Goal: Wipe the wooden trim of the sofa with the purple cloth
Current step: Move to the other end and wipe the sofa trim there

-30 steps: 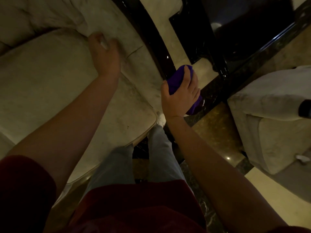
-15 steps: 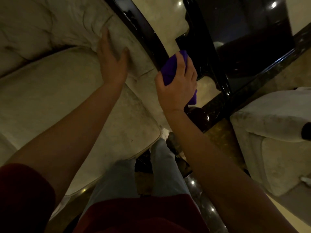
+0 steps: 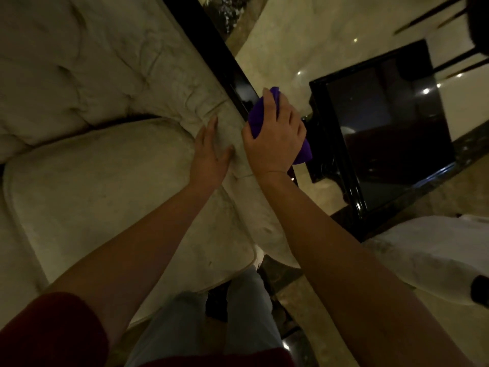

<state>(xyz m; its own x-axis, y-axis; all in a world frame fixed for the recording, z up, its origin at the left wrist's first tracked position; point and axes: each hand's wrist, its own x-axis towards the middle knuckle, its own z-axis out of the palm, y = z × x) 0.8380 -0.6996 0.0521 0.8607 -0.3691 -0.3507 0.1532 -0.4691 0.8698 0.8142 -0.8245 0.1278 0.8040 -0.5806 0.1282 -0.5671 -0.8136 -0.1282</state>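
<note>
The purple cloth point(image 3: 256, 119) is held bunched in the right hand point(image 3: 274, 139), whose fingers are curled over it, and it is pressed against the dark glossy wooden trim point(image 3: 232, 75) that runs along the outer edge of the sofa point(image 3: 92, 181) arm. Part of the cloth is seen above the index finger, and another fold hangs out below the little-finger side of the palm. Compared with half a second ago, the cloth and the right hand are found further up the trim, toward the back of the sofa; a second ago they were lower still, near the front end of the arm.

The left hand point(image 3: 210, 154) is laid flat and open on the pale upholstery of the arm, fingers spread and nothing held. It now rests just beside the right hand, with only a narrow strip of fabric between them, whereas a second ago the two hands were well apart and the left was higher on the padding.

A black lacquered side table point(image 3: 383, 144) stands on the polished floor point(image 3: 304, 35) just beyond the trim; its whole top is now seen, where earlier it was cut off by the frame edge. A second pale seat point(image 3: 436, 255) is seen at the right edge. A red sleeve point(image 3: 47, 332) and light trousers point(image 3: 185, 327) are seen at the bottom.
</note>
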